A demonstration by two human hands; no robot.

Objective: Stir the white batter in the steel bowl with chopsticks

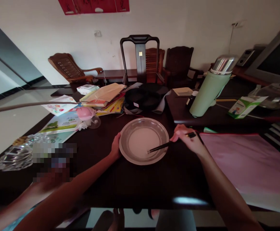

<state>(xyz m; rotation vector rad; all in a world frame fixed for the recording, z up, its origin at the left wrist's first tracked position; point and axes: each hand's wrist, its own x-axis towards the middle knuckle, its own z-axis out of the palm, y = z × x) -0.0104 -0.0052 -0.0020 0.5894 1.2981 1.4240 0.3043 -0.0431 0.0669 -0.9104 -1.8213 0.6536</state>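
Note:
A round metal plate holding a pale white liquid sits on the dark table in front of me. My left hand rests against the plate's left rim, fingers curled round the edge. My right hand is closed on a pair of dark chopsticks. Their tips dip into the white liquid at the right side of the plate.
A pale green thermos stands at the back right beside a small box. Books and papers, a pink cup and a black bag lie behind the plate. A pink sheet lies right; glass dish left. Chairs line the wall.

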